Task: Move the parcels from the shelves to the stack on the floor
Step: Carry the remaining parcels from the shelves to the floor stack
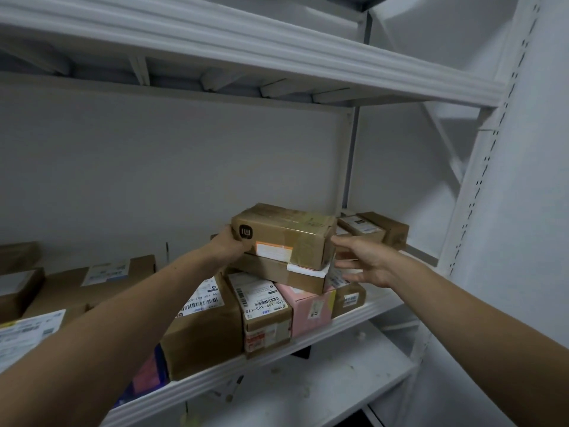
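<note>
Sitting atop the parcel pile toward the right end of the shelf (366, 309), the taped cardboard box (284, 235) looks stiff, small and probably light; it is best clamped at both short ends. The left hand (229, 245) curls round its left end by a black Mi logo, while the right hand (361, 261) is spread open just beside the right end, holding nothing. Below are a flat brown parcel (274, 272), a pink box (311, 311) and a label (266, 298) reading 159-A03-170.

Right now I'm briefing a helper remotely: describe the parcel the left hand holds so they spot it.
On the white shelf, look at the pile near its right end. The topmost brown box, held by the left hand, is it. Only it has a black square logo.
</note>
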